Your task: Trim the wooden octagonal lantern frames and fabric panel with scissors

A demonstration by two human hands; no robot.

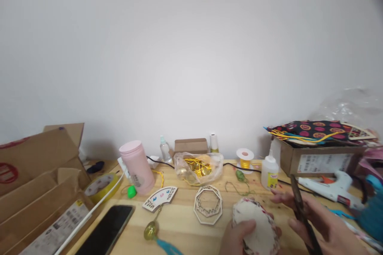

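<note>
My left hand grips a round white disc with a patterned, gathered fabric edge. The thumb presses on its pale face. To its right, my right hand holds a long, dark brown stick-like tool, upright and slightly tilted; its kind is blurred. The forefinger reaches out toward the disc, apart from it. Left of the disc lie octagonal wooden frames. Farther left is a fan-shaped wooden piece, with a gold bell and blue tassel attached.
Behind stand a glue bottle, a thread spool, a plastic bag and a pink tumbler. A white glue gun lies right, before a cardboard box. Left are a phone, yellow tape and an open carton.
</note>
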